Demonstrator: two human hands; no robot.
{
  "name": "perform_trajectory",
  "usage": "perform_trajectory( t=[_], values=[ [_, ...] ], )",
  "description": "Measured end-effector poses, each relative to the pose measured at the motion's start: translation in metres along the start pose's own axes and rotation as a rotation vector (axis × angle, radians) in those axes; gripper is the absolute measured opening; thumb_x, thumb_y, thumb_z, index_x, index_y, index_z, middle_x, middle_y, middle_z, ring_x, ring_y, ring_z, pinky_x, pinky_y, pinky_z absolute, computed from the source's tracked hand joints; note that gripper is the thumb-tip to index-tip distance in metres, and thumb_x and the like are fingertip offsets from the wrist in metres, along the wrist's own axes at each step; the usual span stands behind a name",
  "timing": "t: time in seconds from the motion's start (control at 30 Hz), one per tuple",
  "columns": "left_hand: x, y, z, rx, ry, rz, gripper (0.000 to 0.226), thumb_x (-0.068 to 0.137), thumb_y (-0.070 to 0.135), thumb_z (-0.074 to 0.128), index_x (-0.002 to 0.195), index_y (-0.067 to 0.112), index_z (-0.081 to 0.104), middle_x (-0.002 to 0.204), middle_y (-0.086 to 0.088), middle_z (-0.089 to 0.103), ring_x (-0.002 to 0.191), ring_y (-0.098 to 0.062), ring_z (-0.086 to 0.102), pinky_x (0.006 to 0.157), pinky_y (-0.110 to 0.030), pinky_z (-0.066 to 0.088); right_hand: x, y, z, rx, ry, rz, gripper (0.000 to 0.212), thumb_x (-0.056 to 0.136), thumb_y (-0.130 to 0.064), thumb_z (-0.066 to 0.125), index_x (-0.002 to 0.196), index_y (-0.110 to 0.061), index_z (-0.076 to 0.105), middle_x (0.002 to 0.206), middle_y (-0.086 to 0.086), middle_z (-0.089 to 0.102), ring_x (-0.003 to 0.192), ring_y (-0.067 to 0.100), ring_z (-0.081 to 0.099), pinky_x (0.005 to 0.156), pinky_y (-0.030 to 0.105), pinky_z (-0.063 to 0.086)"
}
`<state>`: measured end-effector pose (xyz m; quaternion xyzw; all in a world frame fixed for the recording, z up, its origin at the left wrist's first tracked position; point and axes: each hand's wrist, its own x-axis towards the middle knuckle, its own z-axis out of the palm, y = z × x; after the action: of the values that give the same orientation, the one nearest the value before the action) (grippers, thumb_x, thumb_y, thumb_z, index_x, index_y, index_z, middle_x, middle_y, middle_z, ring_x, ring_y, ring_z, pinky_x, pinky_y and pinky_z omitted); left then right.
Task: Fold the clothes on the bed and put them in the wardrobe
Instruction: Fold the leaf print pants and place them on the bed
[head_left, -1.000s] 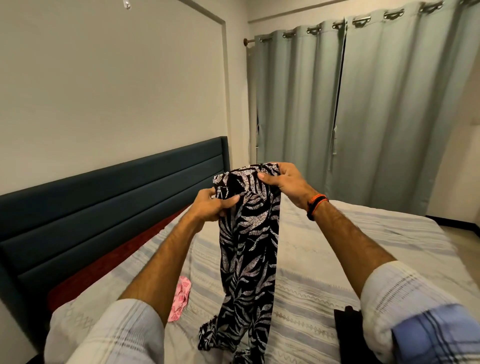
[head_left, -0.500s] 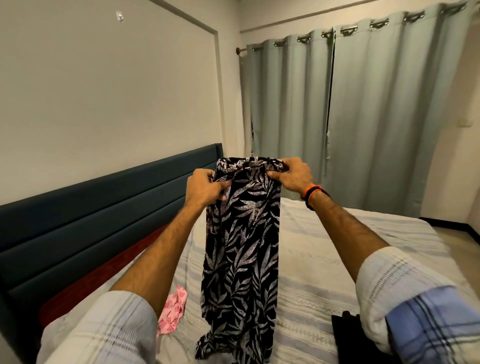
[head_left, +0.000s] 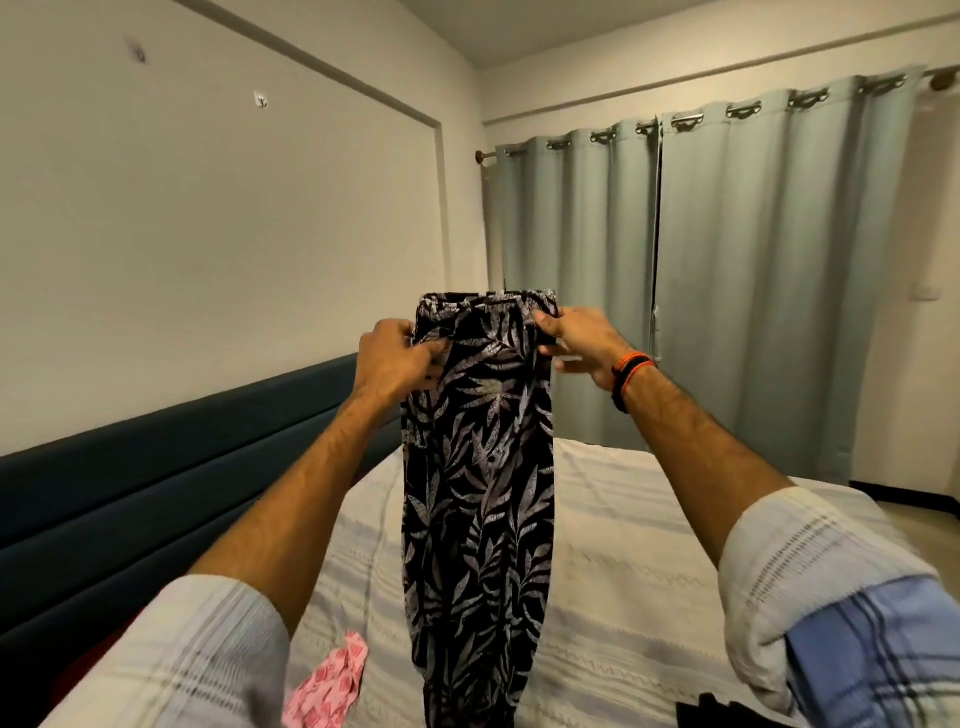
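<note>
left hand (head_left: 397, 358) grips left edge of trousers (head_left: 478, 483) near waistband | right hand (head_left: 576, 338) pinches right waistband corner | trousers hang upright in the air above bed (head_left: 623, 561), lower end out of view | pink cloth (head_left: 327, 691) lies on bed beside them

A dark blue padded headboard (head_left: 171, 478) runs along the cream wall (head_left: 218, 234) from nine o'clock toward the centre. Grey-green eyelet curtains (head_left: 727, 270) hang closed from a rod (head_left: 675, 122) between twelve and three o'clock. Two small fixings (head_left: 260, 100) sit high on the wall near eleven o'clock. A pale switch plate (head_left: 925, 294) shows at three o'clock.
</note>
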<state>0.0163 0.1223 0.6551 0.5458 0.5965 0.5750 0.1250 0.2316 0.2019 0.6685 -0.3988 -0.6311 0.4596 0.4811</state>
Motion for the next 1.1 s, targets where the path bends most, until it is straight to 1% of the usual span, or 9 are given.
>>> perform_trajectory(
  t=[0.17,0.23,0.3,0.37,0.47,0.67,0.8,0.93,1.1],
  values=[
    [-0.005,-0.005,0.000,0.091,-0.107,-0.103,0.010,0.090,0.017,0.068,0.087,0.013,0.059,0.076,-0.005,0.071,0.062,-0.017,0.073,0.054,-0.025,0.059,-0.001,0.011,0.000,-0.088,-0.070,0.086,0.027,0.097,-0.024,0.060,0.073,-0.016,0.053,0.066,-0.002,0.052,0.048,0.009,0.036,0.036,0.018,0.023],
    [-0.001,0.000,-0.004,0.072,-0.095,-0.098,0.011,0.090,0.016,0.069,0.092,0.010,0.060,0.078,-0.006,0.071,0.063,-0.017,0.073,0.054,-0.025,0.059,0.000,-0.001,0.000,-0.063,-0.052,0.060,0.030,0.097,-0.022,0.061,0.071,-0.016,0.049,0.068,-0.001,0.053,0.044,0.008,0.040,0.035,0.017,0.025],
    [0.009,0.015,-0.011,0.020,-0.059,-0.076,0.018,0.089,0.016,0.070,0.100,0.006,0.060,0.083,-0.009,0.072,0.064,-0.019,0.074,0.053,-0.024,0.059,0.002,-0.022,-0.002,0.006,-0.028,0.011,0.025,0.097,-0.020,0.061,0.075,-0.014,0.051,0.081,-0.002,0.059,0.044,0.006,0.048,0.036,0.017,0.034],
    [0.017,0.030,-0.017,-0.029,-0.024,-0.048,0.023,0.088,0.016,0.071,0.104,0.005,0.058,0.083,-0.009,0.071,0.063,-0.017,0.073,0.051,-0.022,0.057,0.001,-0.038,-0.002,0.078,-0.009,-0.025,0.013,0.098,-0.020,0.058,0.092,-0.008,0.058,0.095,-0.003,0.062,0.050,0.006,0.055,0.040,0.017,0.041],
    [0.013,0.031,-0.017,-0.003,-0.029,-0.067,0.023,0.088,0.017,0.071,0.103,0.005,0.057,0.083,-0.008,0.071,0.065,-0.018,0.074,0.053,-0.024,0.059,-0.003,-0.033,0.003,0.106,-0.002,-0.004,0.021,0.099,-0.020,0.057,0.112,-0.004,0.059,0.095,-0.002,0.064,0.051,0.007,0.057,0.042,0.017,0.042],
    [0.009,0.023,-0.020,0.026,-0.073,-0.092,0.022,0.088,0.018,0.071,0.098,0.000,0.063,0.086,-0.010,0.072,0.066,-0.019,0.074,0.056,-0.025,0.060,-0.005,-0.025,-0.003,0.060,-0.009,-0.005,0.014,0.097,-0.022,0.060,0.089,-0.011,0.057,0.088,-0.001,0.063,0.050,0.005,0.054,0.043,0.017,0.042],
    [0.012,0.038,-0.022,0.009,-0.020,-0.047,0.016,0.090,0.017,0.069,0.089,0.004,0.061,0.080,-0.006,0.069,0.058,-0.013,0.072,0.051,-0.021,0.057,-0.006,-0.038,-0.006,0.072,0.002,-0.050,0.018,0.098,-0.023,0.059,0.104,-0.006,0.060,0.088,-0.002,0.064,0.050,0.005,0.055,0.046,0.018,0.042],
    [-0.002,0.015,-0.011,0.019,-0.089,-0.137,0.021,0.090,0.018,0.069,0.098,-0.001,0.062,0.084,-0.012,0.073,0.064,-0.019,0.074,0.055,-0.023,0.059,-0.011,-0.007,-0.005,0.068,-0.015,0.024,0.028,0.097,-0.024,0.059,0.115,-0.002,0.058,0.093,0.001,0.064,0.052,0.007,0.059,0.046,0.019,0.045],
    [-0.001,0.013,-0.008,-0.006,-0.082,-0.119,0.023,0.091,0.020,0.068,0.097,-0.001,0.063,0.084,-0.013,0.073,0.063,-0.019,0.073,0.051,-0.021,0.056,-0.009,-0.006,-0.014,0.126,-0.040,0.013,0.024,0.096,-0.024,0.061,0.112,-0.006,0.060,0.103,0.005,0.065,0.053,0.009,0.065,0.043,0.017,0.047]
  ],
)
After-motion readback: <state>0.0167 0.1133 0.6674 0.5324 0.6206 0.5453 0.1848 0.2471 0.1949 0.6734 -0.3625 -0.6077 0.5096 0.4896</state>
